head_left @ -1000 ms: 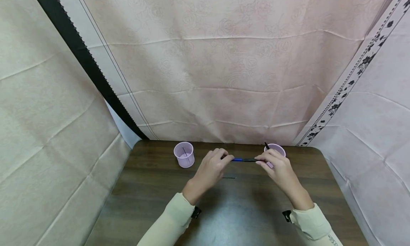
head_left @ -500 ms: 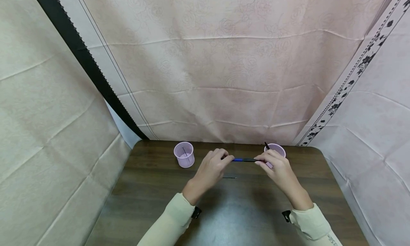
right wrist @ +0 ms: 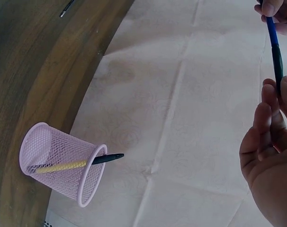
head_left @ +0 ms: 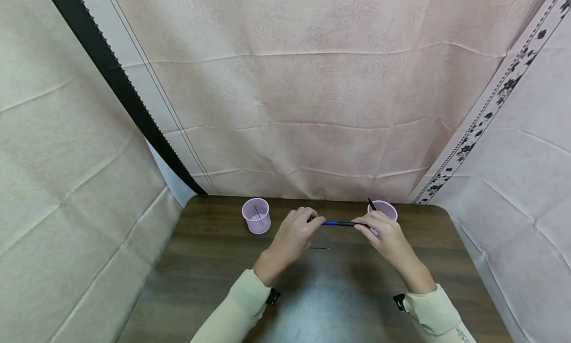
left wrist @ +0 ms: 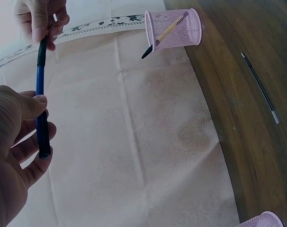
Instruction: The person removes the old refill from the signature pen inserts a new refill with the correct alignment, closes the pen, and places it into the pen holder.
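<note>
A pen [head_left: 332, 223] with a blue barrel and a black grip section is held level above the table, between both hands. My left hand [head_left: 292, 236] grips the blue barrel, thumb on one side and fingers curled on the other in the left wrist view. At the black end, my right hand [head_left: 388, 236] pinches the pen with thumb and fingers, covering its tip. On the table below lies a thin dark pen refill [left wrist: 259, 87] with a pale end, partly hidden behind the left hand in the head view.
A lilac mesh cup [head_left: 256, 219] with a thin dark stick inside stands at the back left. Another lilac mesh cup [right wrist: 63, 158] at the back right holds a yellow and black pen [right wrist: 67, 166]. Pale cloth [head_left: 303, 95] hangs behind the brown wooden table [head_left: 321, 308].
My right hand has shifted very slightly left along the pen. The left hand, refill and cups look the same.
</note>
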The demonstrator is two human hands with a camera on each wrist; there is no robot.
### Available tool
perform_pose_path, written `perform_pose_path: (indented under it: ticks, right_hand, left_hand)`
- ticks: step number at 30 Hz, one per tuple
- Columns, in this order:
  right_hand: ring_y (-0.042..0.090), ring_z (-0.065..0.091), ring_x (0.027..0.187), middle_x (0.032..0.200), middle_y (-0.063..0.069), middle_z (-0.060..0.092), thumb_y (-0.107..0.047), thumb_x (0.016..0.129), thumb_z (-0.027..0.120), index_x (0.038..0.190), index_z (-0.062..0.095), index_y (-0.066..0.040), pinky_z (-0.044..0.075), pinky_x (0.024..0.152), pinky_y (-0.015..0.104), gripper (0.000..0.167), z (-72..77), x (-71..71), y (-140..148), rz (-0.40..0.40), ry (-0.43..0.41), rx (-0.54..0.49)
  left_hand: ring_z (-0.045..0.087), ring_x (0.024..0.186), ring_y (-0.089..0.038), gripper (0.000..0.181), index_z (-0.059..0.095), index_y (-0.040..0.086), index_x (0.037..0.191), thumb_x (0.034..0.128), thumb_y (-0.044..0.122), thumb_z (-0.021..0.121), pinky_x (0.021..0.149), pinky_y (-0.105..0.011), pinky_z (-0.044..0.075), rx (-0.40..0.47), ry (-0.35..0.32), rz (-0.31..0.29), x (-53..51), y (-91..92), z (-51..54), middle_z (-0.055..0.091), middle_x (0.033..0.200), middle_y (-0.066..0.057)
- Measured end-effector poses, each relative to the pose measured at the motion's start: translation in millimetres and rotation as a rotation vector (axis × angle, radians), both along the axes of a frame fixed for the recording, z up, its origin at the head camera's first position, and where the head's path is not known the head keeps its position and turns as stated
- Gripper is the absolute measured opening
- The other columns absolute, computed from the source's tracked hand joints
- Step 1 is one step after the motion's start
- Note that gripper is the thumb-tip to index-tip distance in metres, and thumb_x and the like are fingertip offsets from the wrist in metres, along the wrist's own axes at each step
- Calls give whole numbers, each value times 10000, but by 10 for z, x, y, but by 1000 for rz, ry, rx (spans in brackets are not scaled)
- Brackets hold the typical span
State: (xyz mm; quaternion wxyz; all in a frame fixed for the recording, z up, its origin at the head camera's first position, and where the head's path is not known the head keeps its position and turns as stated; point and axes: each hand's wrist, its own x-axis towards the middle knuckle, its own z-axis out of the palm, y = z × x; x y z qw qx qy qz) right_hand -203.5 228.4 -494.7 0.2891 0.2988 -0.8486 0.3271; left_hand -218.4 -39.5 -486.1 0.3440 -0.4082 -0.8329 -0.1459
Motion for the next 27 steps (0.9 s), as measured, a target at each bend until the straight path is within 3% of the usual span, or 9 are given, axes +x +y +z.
perform_pose_path:
  ticks: [5, 10, 16, 27]
  right_hand:
    - [129, 636, 871, 978, 23, 738, -13, 768, 867, 1073, 774, -74, 462, 773, 165, 325, 5, 7, -2, -5, -19, 6]
    - [149, 637, 900, 967, 13, 707, 38, 750, 869, 1019, 735, -68, 454, 846, 141, 318, 17, -2, -10, 10, 5, -23]
    - [133, 620, 861, 907, -16, 687, 83, 743, 858, 938, 722, -95, 457, 797, 163, 296, 33, -12, -28, 20, 19, -37]
    - [118, 595, 846, 888, -38, 692, 38, 795, 831, 946, 746, -111, 437, 763, 203, 228, 23, -21, -37, 19, 12, -18]
  left_hand:
    - [623, 842, -166, 245, 750, 125, 1063, 900, -46, 681, 639, -273, 467, -2, -1, 0, -6, -6, -24, 656, 945, -15]
    - [619, 842, -169, 251, 746, 125, 1061, 904, -53, 668, 637, -275, 457, 6, -8, -1, -18, -5, -31, 653, 944, -17]
    - [616, 838, -167, 250, 750, 124, 1062, 906, -54, 670, 633, -272, 449, 7, -12, -1, -16, -3, -20, 653, 942, -17]
    - [618, 856, -166, 257, 755, 132, 1078, 927, -52, 660, 650, -274, 458, -5, -34, 8, -6, -18, 3, 657, 952, -11]
